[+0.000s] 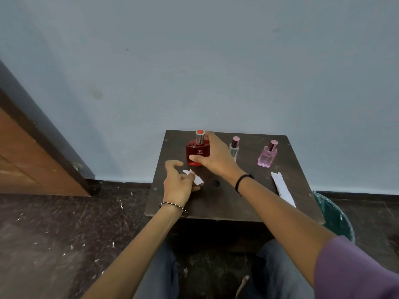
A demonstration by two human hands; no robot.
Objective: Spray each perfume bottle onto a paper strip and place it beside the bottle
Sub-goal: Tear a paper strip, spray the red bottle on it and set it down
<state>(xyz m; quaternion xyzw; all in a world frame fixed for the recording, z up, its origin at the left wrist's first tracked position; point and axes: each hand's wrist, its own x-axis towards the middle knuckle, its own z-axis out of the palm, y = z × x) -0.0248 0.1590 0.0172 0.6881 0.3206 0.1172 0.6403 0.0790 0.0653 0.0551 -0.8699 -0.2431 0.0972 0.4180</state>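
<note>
A red perfume bottle [197, 151] with a silver neck and red cap stands at the back left of a small dark wooden table [226, 199]. My right hand [212, 157] is wrapped around its right side and front. Just in front of it, my left hand [178, 184] pinches a short white paper strip [195, 177] between thumb and fingers. A slim clear bottle [234, 148] with a pink cap stands to the right, partly behind my right hand. Farther right is a pink bottle [267, 155]. A stack of white paper strips [282, 188] lies near the table's right edge.
The table stands against a pale blue wall [216, 72]. A green bin [333, 214] sits on the floor at the table's right. A wooden door [32, 156] is at the left. The dark floor is littered with white scraps. My knees are under the table's front edge.
</note>
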